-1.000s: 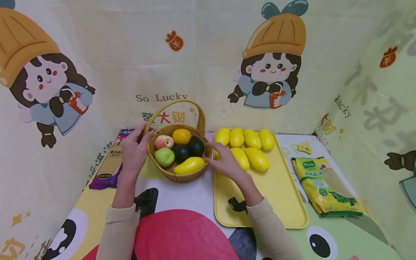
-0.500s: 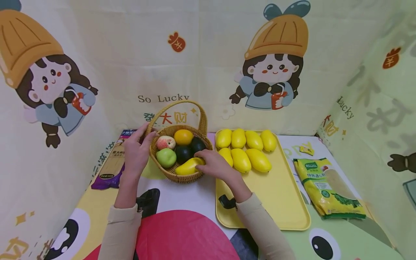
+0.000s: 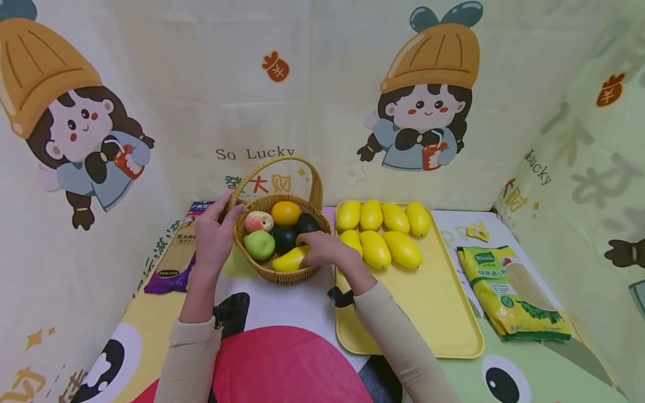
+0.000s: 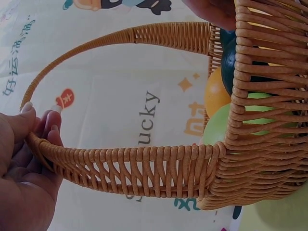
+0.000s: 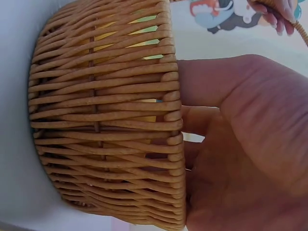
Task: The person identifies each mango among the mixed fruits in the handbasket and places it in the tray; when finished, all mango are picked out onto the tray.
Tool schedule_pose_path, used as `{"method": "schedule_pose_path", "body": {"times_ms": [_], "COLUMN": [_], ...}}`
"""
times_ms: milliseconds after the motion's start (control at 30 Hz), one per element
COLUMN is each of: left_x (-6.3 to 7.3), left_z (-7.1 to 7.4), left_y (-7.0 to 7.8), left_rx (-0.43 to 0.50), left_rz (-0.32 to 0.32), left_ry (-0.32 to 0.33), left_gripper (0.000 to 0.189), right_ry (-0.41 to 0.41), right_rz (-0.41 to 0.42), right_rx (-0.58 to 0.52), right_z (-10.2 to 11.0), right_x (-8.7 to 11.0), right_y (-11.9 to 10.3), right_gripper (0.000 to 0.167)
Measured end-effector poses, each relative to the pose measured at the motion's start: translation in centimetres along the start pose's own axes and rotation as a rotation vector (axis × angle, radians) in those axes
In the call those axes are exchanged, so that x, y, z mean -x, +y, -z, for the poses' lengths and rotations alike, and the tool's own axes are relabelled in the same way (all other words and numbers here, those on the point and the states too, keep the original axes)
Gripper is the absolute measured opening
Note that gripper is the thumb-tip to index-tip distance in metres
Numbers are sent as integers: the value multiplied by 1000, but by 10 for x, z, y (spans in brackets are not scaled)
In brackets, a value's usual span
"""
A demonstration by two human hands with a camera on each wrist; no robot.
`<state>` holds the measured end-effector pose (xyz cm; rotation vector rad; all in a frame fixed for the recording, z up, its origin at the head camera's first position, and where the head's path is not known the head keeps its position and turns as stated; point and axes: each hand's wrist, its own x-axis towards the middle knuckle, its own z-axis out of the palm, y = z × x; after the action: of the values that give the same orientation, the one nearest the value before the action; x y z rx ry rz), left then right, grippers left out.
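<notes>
A woven basket (image 3: 284, 278) with an arched handle (image 4: 130, 168) holds a yellow mango (image 3: 288, 261), a green apple (image 3: 259, 245), a peach (image 3: 259, 222), an orange (image 3: 285, 213) and two dark round fruits (image 3: 285, 238). My left hand (image 3: 214, 240) holds the handle's left side, thumb and fingers on either side of it in the left wrist view. Over the right rim, my right hand (image 3: 327, 249) reaches into the basket and grips the mango's right end. The basket wall hides those fingertips in the right wrist view.
Right of the basket lies a yellow tray (image 3: 413, 313) with several mangoes (image 3: 375, 249) toward its back. A yellow-green Knorr bag (image 3: 514, 294) and a small yellow packet (image 3: 477, 234) lie farther right. A purple noodle bag (image 3: 173, 252) lies behind the left arm.
My right hand has moved left from the basket's right rim into the basket and onto the mango's end. The left hand stays on the handle; the view has shifted slightly.
</notes>
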<state>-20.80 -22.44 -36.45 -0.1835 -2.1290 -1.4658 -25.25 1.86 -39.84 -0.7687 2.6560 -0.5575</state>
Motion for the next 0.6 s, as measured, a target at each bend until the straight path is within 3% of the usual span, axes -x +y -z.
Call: {"method": "schedule_pose_path", "body": {"times_ms": [333,600], "left_x": [1,2], "left_z": [1,0], "left_y": [3,2], "left_rx": [-15,-31], "left_rz": [16,16], "left_ry": [0,1], "left_gripper": [42,42], "right_ry": [-82,-24], "right_rz": [1,87], "right_rx": [-41,31], "right_z": [2,-3], "right_x": [-10,-14], "right_y": [0,3], "right_gripper": [45,51]}}
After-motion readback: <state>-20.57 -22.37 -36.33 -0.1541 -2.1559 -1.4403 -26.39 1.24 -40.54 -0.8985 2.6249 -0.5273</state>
